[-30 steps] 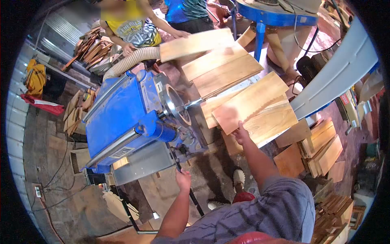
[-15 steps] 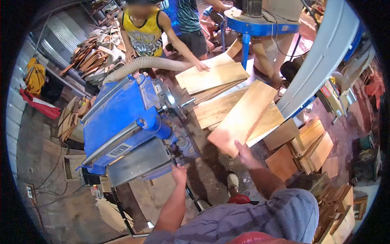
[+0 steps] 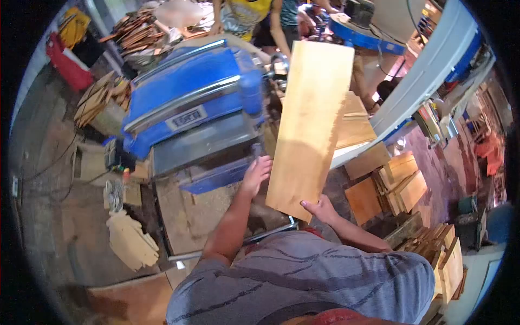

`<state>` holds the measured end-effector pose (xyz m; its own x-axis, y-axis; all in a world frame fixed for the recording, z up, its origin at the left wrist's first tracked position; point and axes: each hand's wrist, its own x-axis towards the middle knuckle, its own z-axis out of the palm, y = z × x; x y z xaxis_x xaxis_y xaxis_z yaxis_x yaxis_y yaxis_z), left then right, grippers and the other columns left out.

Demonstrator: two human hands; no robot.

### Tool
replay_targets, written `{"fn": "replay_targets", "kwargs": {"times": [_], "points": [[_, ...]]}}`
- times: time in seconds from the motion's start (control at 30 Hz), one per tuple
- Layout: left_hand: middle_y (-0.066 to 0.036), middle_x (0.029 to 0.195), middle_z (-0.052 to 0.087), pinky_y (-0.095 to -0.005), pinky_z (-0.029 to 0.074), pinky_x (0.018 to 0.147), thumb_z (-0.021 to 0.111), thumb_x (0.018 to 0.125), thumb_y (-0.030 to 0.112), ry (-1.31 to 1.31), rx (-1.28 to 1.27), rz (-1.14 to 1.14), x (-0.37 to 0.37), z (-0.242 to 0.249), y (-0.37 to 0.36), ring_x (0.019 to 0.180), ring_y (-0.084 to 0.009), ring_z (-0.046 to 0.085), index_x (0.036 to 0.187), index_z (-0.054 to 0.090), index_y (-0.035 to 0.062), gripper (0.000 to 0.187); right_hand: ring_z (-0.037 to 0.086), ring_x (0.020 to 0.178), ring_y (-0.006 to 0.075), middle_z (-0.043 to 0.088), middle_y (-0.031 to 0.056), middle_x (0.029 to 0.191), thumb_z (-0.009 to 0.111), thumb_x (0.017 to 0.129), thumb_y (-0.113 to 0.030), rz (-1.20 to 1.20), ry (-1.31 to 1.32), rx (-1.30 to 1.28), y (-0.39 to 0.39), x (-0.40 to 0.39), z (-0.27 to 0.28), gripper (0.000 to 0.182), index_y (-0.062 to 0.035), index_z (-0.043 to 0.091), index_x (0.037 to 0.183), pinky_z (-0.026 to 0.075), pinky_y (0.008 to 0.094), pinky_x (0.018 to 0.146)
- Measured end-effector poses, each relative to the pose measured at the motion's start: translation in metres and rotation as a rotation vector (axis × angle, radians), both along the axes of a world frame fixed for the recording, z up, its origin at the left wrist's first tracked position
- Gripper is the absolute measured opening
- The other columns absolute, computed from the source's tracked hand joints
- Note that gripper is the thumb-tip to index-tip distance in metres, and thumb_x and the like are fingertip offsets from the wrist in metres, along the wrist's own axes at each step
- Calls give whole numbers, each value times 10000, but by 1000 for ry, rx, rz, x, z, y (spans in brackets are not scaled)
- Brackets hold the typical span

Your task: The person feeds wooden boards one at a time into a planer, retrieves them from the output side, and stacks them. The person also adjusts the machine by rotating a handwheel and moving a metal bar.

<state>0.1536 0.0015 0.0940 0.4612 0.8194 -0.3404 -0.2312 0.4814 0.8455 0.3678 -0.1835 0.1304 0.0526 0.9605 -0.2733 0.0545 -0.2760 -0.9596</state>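
Observation:
In my right hand [image 3: 320, 210] is the near end of a long, pale wooden board [image 3: 311, 127], thumb on its upper face and the other fingers hidden beneath. The board is raised in front of me, its far end pointing away. Close to its left edge is my left hand [image 3: 257, 174], fingers stretched out and holding nothing. Just beyond that hand stands a blue thickness planer [image 3: 184, 86] with a grey metal bed [image 3: 203, 143] facing me.
More boards [image 3: 355, 122] lie in a stack behind the raised one. Short wood pieces [image 3: 403, 181] are piled on the floor at right, with further offcuts [image 3: 447, 260] nearer me. A person in a yellow top [image 3: 246, 16] stands behind the planer. Cables [image 3: 54, 162] run along the left floor.
My left hand has let go of a black handle on the planer and come beside the board. The right hand has swung the board left and more upright. My view has turned.

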Motion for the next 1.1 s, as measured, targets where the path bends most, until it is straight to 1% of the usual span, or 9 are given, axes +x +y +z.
{"fn": "replay_targets", "kwargs": {"times": [0.1, 0.2, 0.27, 0.3, 0.33, 0.43, 0.6, 0.93, 1.1], "points": [[-151, 1213, 583, -382, 467, 941, 324, 1020, 494, -7, 282, 157, -30, -3, -29, 1095, -234, 584, 1292, 463, 3, 579, 597, 1044, 191, 635, 156, 1150, 681, 866, -145, 137, -79, 18, -9, -54, 22, 463, 42, 525, 1259, 470, 330, 896], [-89, 993, 618, -324, 479, 828, 359, 980, 585, -37, 29, 523, -63, 8, -37, 928, -158, 597, 1120, 557, 49, 589, 473, 1260, 281, 457, 237, 1375, 710, 830, -178, 460, -206, 318, -1, -110, 43, 695, 24, 367, 1400, 388, 371, 1028], [-90, 856, 589, -346, 493, 722, 432, 970, 545, -1180, 233, -195, -104, -73, 7, 809, -194, 586, 1018, 551, 61, 501, 274, 1402, 364, 242, 269, 1500, 728, 801, -258, 677, -346, 594, 3, -147, 51, 858, -5, 248, 1466, 269, 418, 1126], [-103, 814, 574, -352, 478, 670, 510, 935, 501, -1298, 344, -404, -109, -74, 33, 763, -230, 567, 1024, 546, 60, 451, 274, 1402, 364, 242, 269, 1500, 728, 801, -258, 712, -329, 592, 7, -159, 58, 858, -5, 248, 1466, 269, 418, 1126], [-103, 799, 566, -381, 467, 656, 525, 924, 420, -1200, 362, -175, -126, -40, 19, 751, -250, 558, 1055, 539, 41, 401, 213, 1422, 383, 210, 266, 1516, 725, 801, -284, 803, -455, 650, 8, -171, 66, 865, -3, 251, 1469, 232, 431, 1145], [-61, 777, 515, -349, 412, 698, 411, 977, 235, -1355, 505, -483, -161, 11, 49, 715, -192, 490, 1065, 517, 25, 251, 209, 1422, 411, 213, 259, 1522, 722, 796, -306, 942, -583, 809, 12, -196, 85, 833, -51, 298, 1467, 213, 483, 1155], [-32, 748, 482, -330, 396, 699, 406, 979, 263, -1372, 474, -399, -195, 56, 29, 710, -167, 473, 1011, 501, 42, 242, 271, 1406, 387, 267, 210, 1520, 691, 822, -271, 1108, -743, 948, 12, -217, 74, 675, -153, 409, 1424, 228, 532, 1142], [-7, 741, 450, -301, 395, 709, 463, 958, 311, -1402, 335, -387, -200, 63, -3, 704, -138, 458, 977, 476, 56, 256, 276, 1409, 365, 282, 167, 1524, 714, 776, -181, 1076, -793, 938, 15, -225, 81, 699, -205, 430, 1414, 244, 541, 1136], [-14, 766, 464, -313, 400, 727, 500, 939, 347, -1432, 109, -290, -180, 9, -45, 725, -147, 464, 988, 481, 53, 299, 254, 1415, 381, 263, 199, 1525, 715, 734, -108, 1146, -888, 860, 18, -227, 79, 824, -222, 350, 1463, 250, 537, 1136]]}}
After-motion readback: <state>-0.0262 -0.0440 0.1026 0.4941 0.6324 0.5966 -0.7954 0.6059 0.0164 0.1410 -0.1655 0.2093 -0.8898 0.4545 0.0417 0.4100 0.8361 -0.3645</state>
